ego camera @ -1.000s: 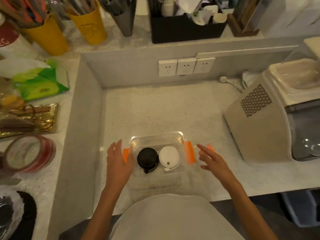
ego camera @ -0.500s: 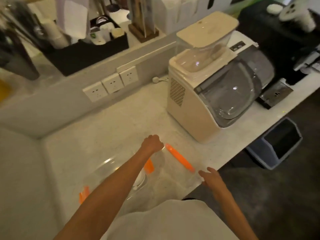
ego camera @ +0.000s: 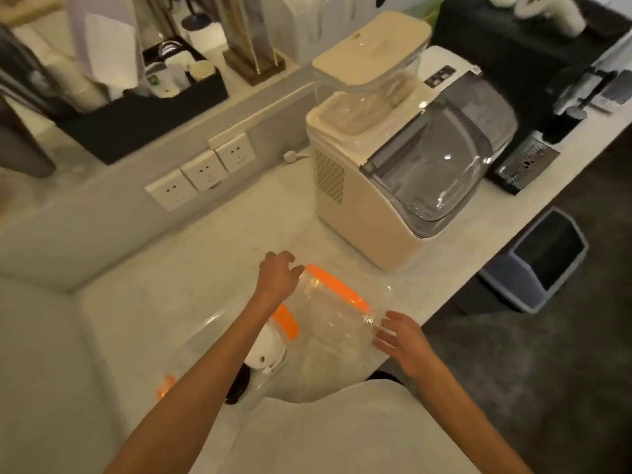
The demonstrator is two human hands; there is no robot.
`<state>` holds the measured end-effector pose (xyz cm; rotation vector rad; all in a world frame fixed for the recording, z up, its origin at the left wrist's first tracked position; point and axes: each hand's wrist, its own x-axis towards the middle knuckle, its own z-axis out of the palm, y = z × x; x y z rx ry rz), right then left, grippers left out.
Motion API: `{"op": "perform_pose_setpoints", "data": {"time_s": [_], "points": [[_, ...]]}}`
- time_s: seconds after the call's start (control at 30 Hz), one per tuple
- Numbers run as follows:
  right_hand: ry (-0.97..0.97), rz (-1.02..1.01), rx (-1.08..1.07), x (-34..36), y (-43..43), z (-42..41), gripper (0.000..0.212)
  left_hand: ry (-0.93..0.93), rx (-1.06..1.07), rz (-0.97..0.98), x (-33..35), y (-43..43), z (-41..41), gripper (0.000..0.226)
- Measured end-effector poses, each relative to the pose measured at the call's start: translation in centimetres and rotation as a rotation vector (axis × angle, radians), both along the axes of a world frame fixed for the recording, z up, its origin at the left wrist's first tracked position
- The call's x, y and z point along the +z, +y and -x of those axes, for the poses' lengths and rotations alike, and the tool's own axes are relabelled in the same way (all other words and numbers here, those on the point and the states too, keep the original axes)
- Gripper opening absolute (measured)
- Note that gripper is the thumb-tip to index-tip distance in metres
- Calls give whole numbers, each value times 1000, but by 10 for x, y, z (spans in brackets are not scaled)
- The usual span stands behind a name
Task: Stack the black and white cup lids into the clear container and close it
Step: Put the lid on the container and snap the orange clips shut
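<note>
The clear container (ego camera: 219, 323) with orange side clips sits on the counter under my left forearm. Inside it, a white cup lid (ego camera: 268, 352) and part of a black cup lid (ego camera: 239, 388) show beside my arm. To its right is the container's clear cover (ego camera: 337, 316) with an orange clip along its far edge, tilted up off the counter. My left hand (ego camera: 277, 277) grips the cover's far left corner. My right hand (ego camera: 398, 338) touches its near right corner with spread fingers.
A cream ice maker (ego camera: 393, 165) stands close behind the cover on the right. Wall sockets (ego camera: 201, 172) line the back ledge, which carries a black organiser (ego camera: 143, 111). A grey bin (ego camera: 537, 261) is on the floor past the counter's right edge.
The view swung right from the container to the cover. My left hand crossed over the container to the cover's far corner, my right hand reached its near corner, and the cover lifted off the counter.
</note>
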<state>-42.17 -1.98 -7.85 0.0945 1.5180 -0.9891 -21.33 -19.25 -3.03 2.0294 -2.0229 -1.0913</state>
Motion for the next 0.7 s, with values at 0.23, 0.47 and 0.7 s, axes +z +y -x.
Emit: {"op": "perform_pose_setpoints", "data": {"time_s": [0.23,0.47,0.7], "points": [[66,291,382,38,-68,-48,37,305,497,131,68,29,-114,30],[155,445,792,64,-113,-144,40,327,831,67,59,123,-229,40],[416,512,1007,76,-113,-169,42,274,903,68,44,161,-243,38]]}}
